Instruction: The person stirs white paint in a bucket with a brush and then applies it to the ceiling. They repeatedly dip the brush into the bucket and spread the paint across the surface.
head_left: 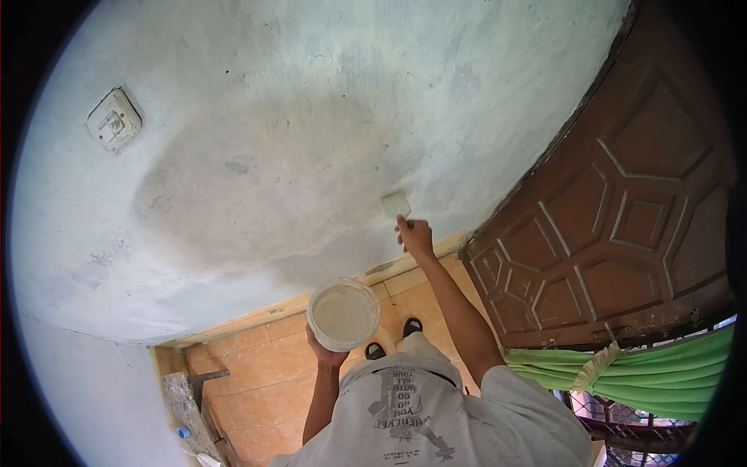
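My left hand (pixel 327 350) is wrapped round the lower side of a round white tub (pixel 342 314), its fingers partly hidden beneath it. The tub is open at the top and has a pale, smooth substance inside. Out to the right, my right hand (pixel 415 237) pinches a small, pale, flat scraper (pixel 396 205), which lies against the wall (pixel 459 132). Left of the scraper, a large grey-beige patch (pixel 264 187) stands out from the whitish wall around it.
A worn switch plate (pixel 115 121) is set in the wall at upper left. On the right is a brown panelled door (pixel 599 226), with a green curtain (pixel 661 377) below. A wooden bench (pixel 191 412) with a blue item (pixel 183 433) stands on the orange tiles (pixel 261 389).
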`<action>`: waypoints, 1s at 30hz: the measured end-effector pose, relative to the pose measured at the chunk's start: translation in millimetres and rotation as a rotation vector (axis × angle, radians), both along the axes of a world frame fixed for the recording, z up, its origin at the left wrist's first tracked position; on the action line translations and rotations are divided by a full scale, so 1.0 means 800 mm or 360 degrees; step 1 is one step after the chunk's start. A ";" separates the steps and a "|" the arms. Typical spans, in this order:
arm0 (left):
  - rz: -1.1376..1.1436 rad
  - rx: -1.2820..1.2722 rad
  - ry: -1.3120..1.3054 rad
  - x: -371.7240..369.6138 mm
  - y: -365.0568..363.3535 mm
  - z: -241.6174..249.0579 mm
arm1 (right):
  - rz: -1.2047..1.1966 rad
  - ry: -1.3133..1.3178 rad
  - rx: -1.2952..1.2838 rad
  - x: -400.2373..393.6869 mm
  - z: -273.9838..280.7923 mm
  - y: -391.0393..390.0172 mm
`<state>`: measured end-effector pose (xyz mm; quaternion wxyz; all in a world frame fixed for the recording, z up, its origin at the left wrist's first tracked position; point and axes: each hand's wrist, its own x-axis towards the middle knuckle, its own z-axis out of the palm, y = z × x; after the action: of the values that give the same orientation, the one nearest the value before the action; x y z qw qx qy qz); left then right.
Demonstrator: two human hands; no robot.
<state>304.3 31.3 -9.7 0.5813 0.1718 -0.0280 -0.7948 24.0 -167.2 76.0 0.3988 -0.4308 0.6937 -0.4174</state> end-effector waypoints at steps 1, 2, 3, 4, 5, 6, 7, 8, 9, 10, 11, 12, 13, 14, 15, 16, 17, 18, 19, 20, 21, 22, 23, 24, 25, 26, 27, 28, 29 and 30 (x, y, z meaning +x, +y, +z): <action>-0.0013 -0.0013 0.0010 0.001 0.003 0.002 | 0.0019 -0.0014 -0.0046 -0.002 0.020 -0.003; -0.0011 -0.0022 0.0004 0.003 0.004 0.001 | 0.0037 -0.0031 -0.0094 -0.003 0.047 -0.010; -0.0010 -0.0032 -0.0003 0.004 0.004 0.001 | 0.0053 -0.0051 -0.0141 -0.003 0.070 -0.012; 0.0007 -0.0036 -0.0023 0.004 0.003 0.000 | 0.0066 -0.0063 -0.0188 -0.004 0.085 -0.011; 0.0015 -0.0029 -0.0031 0.005 0.002 -0.002 | 0.0080 -0.0073 -0.0235 -0.007 0.100 -0.008; 0.0023 -0.0021 -0.0040 0.005 0.001 -0.003 | 0.0095 -0.0080 -0.0279 -0.009 0.114 -0.004; 0.0027 0.0000 -0.0036 0.006 -0.001 -0.003 | 0.0107 -0.0111 -0.0359 -0.008 0.130 0.002; 0.0034 0.0017 -0.0022 0.005 0.000 -0.004 | 0.0102 -0.0155 -0.0458 -0.007 0.145 0.009; 0.0042 0.0034 -0.0008 0.004 0.000 -0.005 | 0.0096 -0.0203 -0.0554 -0.002 0.160 0.014; 0.0046 0.0037 0.0012 0.005 -0.002 -0.007 | 0.0087 -0.0256 -0.0657 0.001 0.167 0.015; 0.0049 0.0037 0.0029 0.006 -0.003 -0.009 | 0.0075 -0.0238 -0.0721 0.004 0.167 0.013; 0.0070 0.0049 0.0020 0.006 -0.001 -0.012 | 0.0090 -0.0179 -0.0668 0.005 0.157 0.009; 0.0087 0.0055 0.0011 0.005 -0.002 -0.013 | 0.0101 -0.0118 -0.0621 0.003 0.138 0.001; 0.0101 0.0058 0.0004 0.004 -0.003 -0.015 | 0.0111 -0.0054 -0.0576 0.002 0.116 -0.007; 0.0099 0.0042 0.0009 0.003 -0.001 -0.014 | 0.0138 -0.0071 -0.0514 0.001 0.080 -0.015; 0.0096 0.0023 0.0015 0.003 0.000 -0.014 | 0.0169 -0.0002 -0.0467 -0.001 0.049 -0.018; 0.0093 0.0003 0.0021 0.002 -0.001 -0.013 | 0.0179 -0.0012 -0.0382 0.000 0.026 -0.015; 0.0091 -0.0003 0.0009 0.000 -0.002 -0.012 | 0.0192 -0.0021 -0.0295 0.002 0.009 -0.012; 0.0089 -0.0004 -0.0004 -0.001 -0.001 -0.011 | 0.0181 -0.0029 -0.0210 0.002 -0.005 -0.008; 0.0090 -0.0002 -0.0010 -0.001 0.000 -0.010 | 0.0170 -0.0038 -0.0125 0.001 -0.020 -0.006; 0.0091 0.0001 -0.0017 -0.001 0.001 -0.010 | 0.0159 -0.0046 -0.0041 0.002 -0.024 -0.002; 0.0095 0.0007 -0.0020 -0.001 0.002 -0.011 | 0.0163 -0.0043 0.0022 0.001 -0.028 0.001; 0.0091 0.0005 -0.0020 -0.001 0.002 -0.011 | 0.0165 -0.0038 0.0082 -0.002 -0.031 0.002; 0.0088 0.0004 -0.0020 -0.001 0.001 -0.009 | 0.0167 -0.0031 0.0140 -0.002 -0.023 0.003; 0.0078 0.0000 -0.0017 -0.001 0.002 -0.007 | 0.0141 -0.0041 0.0111 -0.002 -0.014 0.001; 0.0075 0.0008 -0.0014 -0.002 0.002 -0.006 | 0.0116 -0.0052 0.0084 -0.002 -0.006 -0.002; 0.0072 0.0015 -0.0010 -0.002 0.002 -0.005 | 0.0092 -0.0062 0.0059 -0.002 0.013 -0.004; 0.0076 0.0035 -0.0006 -0.003 0.001 -0.004 | 0.0095 -0.0072 0.0005 -0.003 0.036 -0.009; 0.0079 0.0058 -0.0003 -0.002 0.002 -0.003 | 0.0097 -0.0083 -0.0046 -0.004 0.062 -0.017; 0.0085 0.0066 -0.0010 -0.002 0.003 -0.006 | 0.0096 -0.0096 -0.0093 -0.005 0.086 -0.018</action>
<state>302.8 33.6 -14.3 0.5985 0.1870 -0.0087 -0.7789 20.1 -181.9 144.9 0.4190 -0.4503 0.6556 -0.4380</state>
